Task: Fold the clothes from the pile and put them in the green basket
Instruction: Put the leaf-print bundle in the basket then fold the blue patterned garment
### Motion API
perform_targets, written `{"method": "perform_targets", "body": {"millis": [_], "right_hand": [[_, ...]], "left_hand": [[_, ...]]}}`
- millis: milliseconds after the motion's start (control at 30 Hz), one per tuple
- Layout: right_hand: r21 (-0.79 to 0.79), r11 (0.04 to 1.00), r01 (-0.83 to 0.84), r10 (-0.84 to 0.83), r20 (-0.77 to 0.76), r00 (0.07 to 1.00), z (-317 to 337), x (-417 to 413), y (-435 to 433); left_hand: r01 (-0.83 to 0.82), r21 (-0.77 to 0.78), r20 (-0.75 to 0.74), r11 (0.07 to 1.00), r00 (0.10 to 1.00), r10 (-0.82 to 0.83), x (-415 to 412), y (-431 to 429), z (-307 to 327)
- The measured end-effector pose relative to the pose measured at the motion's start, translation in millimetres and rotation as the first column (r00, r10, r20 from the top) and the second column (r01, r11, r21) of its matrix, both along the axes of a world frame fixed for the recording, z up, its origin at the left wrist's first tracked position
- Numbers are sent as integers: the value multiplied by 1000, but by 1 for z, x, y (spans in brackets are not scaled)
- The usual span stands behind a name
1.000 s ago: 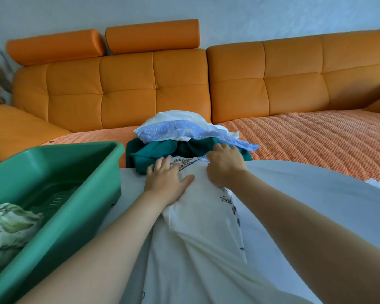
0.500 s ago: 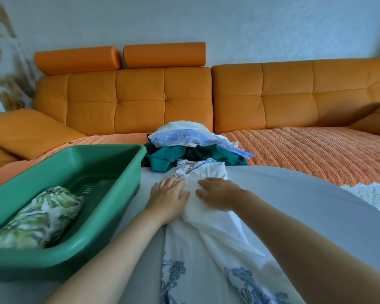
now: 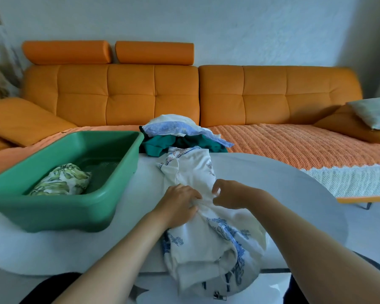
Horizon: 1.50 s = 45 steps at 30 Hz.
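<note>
One white garment with a blue floral print lies on the white round desk, stretched from the far edge towards the person. Its far end is mostly plain white with small printed motifs. Its near end is crumpled, shows larger blue flowers and hangs over the desk's front edge. Around its middle the cloth is gathered into creases.

Two bare hands work at that gathered middle. The left hand lies on the cloth with its fingers curled, and its grip bunches a fold of the fabric. The right hand is just beside it. Its grip is a pinch, forefinger and thumb closed on a small ridge of the same cloth. The two hands are close together but not touching.

One green plastic basket stands on the left part of the desk, near the garment but apart from it. One folded cloth with a green leaf print lies inside it, on the basket's left side.

One pile of clothes sits at the far edge of the desk, between the basket and the garment's far end. It shows a white layer and a pale blue layer on top and teal cloth underneath. The number of separate pieces cannot be told.

Behind stands one orange leather sofa with two orange headrest rolls on its left section. One pale cushion rests at its right end.
</note>
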State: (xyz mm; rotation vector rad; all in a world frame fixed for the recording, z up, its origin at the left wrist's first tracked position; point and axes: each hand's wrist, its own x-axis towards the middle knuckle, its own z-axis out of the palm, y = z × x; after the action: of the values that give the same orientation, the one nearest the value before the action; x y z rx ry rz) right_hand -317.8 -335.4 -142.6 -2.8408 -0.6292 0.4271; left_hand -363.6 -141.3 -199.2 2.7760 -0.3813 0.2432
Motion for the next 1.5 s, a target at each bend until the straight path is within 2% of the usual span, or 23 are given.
{"method": "perform_targets", "body": {"millis": [100,233,300,400,500,633,700,767,800,867,933,967,1033,1100,1200,1267,1300,1333,1400,1433,1500], "right_hand": [[-155,987,-51,44,-48,998,14,-16,-10],[-251,963,-99,99,-12,995,19,-26,-13],[-194,976,-96,99,4,995,20,-25,-12],[-55,996,-75,74,-23,997,27,-25,-9],[-35,996,-78,75,-71,995,33,-28,-14],[-90,990,-110,102,-88,991,41,-37,-20],[-19,994,-112,111,-44,993,49,-45,-16],[142,985,-95,103,-51,993,53,-58,-7],[238,968,-80,109,-113,988,53,-65,-2],[380,925,-9,164,-377,912,50,-78,4],[406,913,36,239,-604,761,48,-85,5],[393,919,27,249,-633,733,45,-85,4],[353,935,10,201,-555,807,37,-81,2],[300,954,-20,128,-347,929,26,-74,3],[237,967,-94,109,-52,993,5,-68,7],[159,973,-170,167,28,985,-9,-70,11],[97,974,-204,201,37,979,-17,-72,14],[38,972,-232,230,40,972,-26,-74,17],[-25,963,-267,268,48,962,-43,-76,20],[-44,961,-272,275,53,960,-48,-79,19],[-62,959,-275,279,81,957,-56,-83,16]], "left_hand": [[29,-6,17,1000,999,-29,-5,-9,1],[55,53,47,997,997,-57,-1,-16,6],[50,59,63,997,997,-54,2,-18,8],[64,-165,108,984,993,-47,3,-13,9],[36,-353,56,935,998,-17,-5,-4,19],[-57,-363,-43,930,998,44,-24,5,28],[-54,-347,-118,936,993,14,-34,7,28],[-8,-326,-165,945,985,-49,-43,4,29],[9,-326,-175,945,982,-70,-47,3,31],[15,-333,-205,943,975,-87,-54,5,36],[-5,-319,-281,948,955,-90,-61,13,39],[-10,-279,-333,960,939,-87,-66,17,39],[10,-174,-433,985,897,-86,-77,24,37],[14,-120,-464,993,883,-68,-84,27,33],[-42,-152,-302,987,953,-6,-88,22,30],[-43,-167,-108,985,994,25,-90,14,25],[-27,-173,-42,985,999,20,-91,10,19],[-12,-153,-38,988,999,6,-93,6,15],[14,-37,-203,999,979,-21,-97,5,7],[35,72,-292,997,956,-13,-99,7,3],[80,213,-373,974,928,5,-103,14,0]]}}
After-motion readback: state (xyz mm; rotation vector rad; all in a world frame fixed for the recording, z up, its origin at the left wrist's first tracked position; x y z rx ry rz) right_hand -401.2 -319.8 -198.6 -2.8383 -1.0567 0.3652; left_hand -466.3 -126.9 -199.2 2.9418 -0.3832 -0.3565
